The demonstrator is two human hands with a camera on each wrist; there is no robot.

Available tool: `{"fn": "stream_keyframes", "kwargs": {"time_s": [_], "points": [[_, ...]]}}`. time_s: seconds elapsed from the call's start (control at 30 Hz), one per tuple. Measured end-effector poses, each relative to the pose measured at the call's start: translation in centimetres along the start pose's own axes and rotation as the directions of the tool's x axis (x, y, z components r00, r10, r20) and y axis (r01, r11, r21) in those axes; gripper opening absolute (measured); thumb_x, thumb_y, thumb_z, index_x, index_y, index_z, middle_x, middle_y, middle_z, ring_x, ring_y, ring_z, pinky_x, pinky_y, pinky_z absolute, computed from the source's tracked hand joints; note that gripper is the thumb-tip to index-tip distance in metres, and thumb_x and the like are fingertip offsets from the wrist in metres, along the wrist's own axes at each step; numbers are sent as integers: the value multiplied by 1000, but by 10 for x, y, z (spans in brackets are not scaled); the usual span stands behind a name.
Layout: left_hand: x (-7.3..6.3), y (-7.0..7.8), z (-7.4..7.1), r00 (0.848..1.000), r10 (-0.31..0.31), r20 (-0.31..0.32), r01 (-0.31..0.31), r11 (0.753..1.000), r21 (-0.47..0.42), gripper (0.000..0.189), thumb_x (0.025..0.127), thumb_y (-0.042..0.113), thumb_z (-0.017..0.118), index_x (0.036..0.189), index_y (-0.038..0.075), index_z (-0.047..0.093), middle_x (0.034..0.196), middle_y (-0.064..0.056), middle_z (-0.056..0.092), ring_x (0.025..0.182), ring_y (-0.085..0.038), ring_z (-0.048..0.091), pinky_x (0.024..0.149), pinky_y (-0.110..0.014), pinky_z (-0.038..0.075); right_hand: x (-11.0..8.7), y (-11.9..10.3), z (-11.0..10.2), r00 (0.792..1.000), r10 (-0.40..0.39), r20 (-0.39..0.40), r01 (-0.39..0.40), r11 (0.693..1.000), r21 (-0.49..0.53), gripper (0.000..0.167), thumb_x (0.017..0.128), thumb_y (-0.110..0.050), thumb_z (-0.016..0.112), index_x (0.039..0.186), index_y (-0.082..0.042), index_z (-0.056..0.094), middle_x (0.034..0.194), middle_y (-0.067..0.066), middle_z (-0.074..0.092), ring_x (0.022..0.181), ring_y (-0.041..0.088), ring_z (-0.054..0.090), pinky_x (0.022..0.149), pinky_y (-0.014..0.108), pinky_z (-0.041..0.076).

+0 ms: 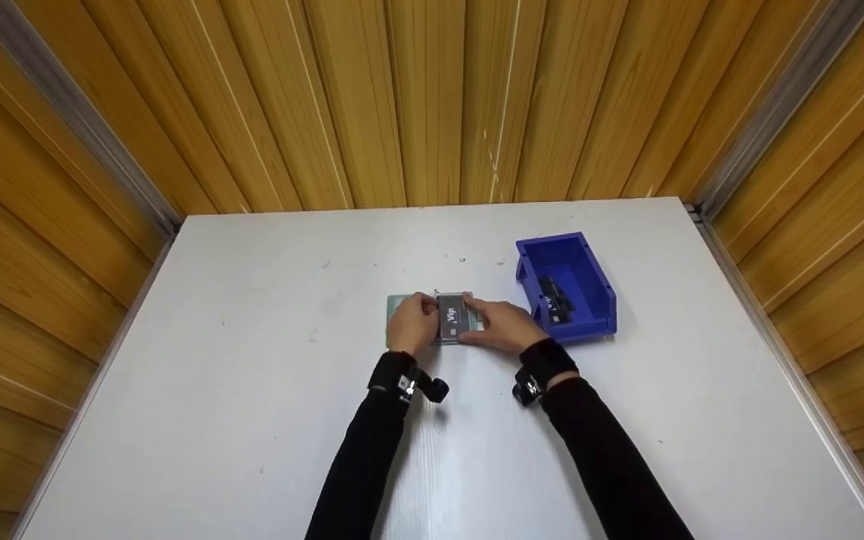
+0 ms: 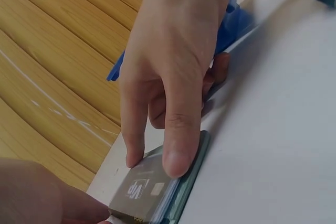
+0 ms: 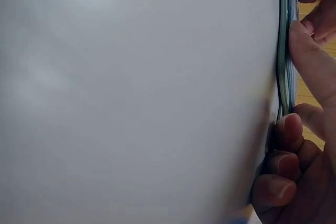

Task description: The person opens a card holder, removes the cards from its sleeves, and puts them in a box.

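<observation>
A dark grey card (image 1: 453, 316) marked "Vip" lies over the clear sleeves of a green-covered card holder (image 1: 393, 306) on the white table. From the left, my left hand (image 1: 412, 324) pinches at the card's left edge with curled fingers, covering part of the green cover. My right hand (image 1: 505, 325) spans the card's right end, thumb at the near corner and index finger at the far one. In the left wrist view, the right thumb (image 2: 177, 158) presses by the card's chip. Layered sleeves (image 3: 292, 72) show edge-on in the right wrist view, with the other right fingers curled below.
A blue bin (image 1: 598, 294) stands just right of my right hand, with several dark cards (image 1: 556, 301) inside. Wood-patterned panels (image 1: 432, 105) enclose the white table (image 1: 267, 360) at the back and sides. Each wrist wears a black strapped camera.
</observation>
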State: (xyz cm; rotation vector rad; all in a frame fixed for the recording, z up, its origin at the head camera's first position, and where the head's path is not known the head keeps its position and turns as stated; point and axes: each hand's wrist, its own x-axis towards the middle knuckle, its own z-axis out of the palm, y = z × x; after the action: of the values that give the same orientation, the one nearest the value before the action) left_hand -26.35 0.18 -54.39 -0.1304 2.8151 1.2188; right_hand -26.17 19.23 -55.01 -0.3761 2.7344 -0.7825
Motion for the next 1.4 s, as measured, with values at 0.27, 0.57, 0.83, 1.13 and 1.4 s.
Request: {"fn": "stream_keyframes", "kwargs": {"time_s": [0.27, 0.57, 0.83, 1.13, 1.4], "points": [[0, 0, -3, 999, -34, 8, 34, 998, -51, 22, 97, 19, 61, 110, 9, 75, 105, -9, 76, 98, -27, 69, 89, -41, 54, 2, 2, -1, 1000, 14, 16, -14, 1000, -2, 90, 89, -52, 78, 163, -25, 33, 154, 17, 53, 136, 35, 56, 113, 50, 44], [-2, 7, 0, 997, -61, 57, 63, 997, -42, 30, 100, 23, 56, 115, 4, 73, 112, -13, 75, 99, -28, 69, 89, -42, 54, 2, 3, 0, 1000, 5, 3, -5, 1000, -16, 92, 87, -54, 78, 162, -25, 34, 153, 17, 54, 134, 37, 57, 112, 51, 45], [-4, 6, 2, 999, -40, -7, 40, 998, 42, 24, 98, 21, 55, 108, 6, 71, 109, -13, 75, 98, -30, 70, 87, -44, 55, 2, 4, 0, 1000, -15, -10, 14, 1000, -21, 91, 87, -52, 79, 162, -23, 35, 152, 17, 55, 134, 37, 58, 112, 50, 45], [-3, 9, -3, 997, -66, 26, 65, 997, 36, 27, 98, 24, 54, 98, 5, 73, 96, -12, 74, 81, -26, 65, 73, -40, 51, 1, 3, -1, 1000, -20, 1, 20, 1000, -18, 91, 88, -51, 78, 162, -22, 34, 152, 17, 54, 135, 36, 58, 112, 50, 45], [-2, 9, 6, 999, -41, 35, 39, 998, 48, 22, 97, 22, 56, 96, 7, 71, 95, -10, 74, 81, -24, 66, 71, -38, 50, 0, 3, -2, 1000, -9, 17, 10, 999, -49, 91, 89, -52, 77, 163, -22, 33, 150, 20, 57, 132, 36, 59, 112, 49, 46]]}}
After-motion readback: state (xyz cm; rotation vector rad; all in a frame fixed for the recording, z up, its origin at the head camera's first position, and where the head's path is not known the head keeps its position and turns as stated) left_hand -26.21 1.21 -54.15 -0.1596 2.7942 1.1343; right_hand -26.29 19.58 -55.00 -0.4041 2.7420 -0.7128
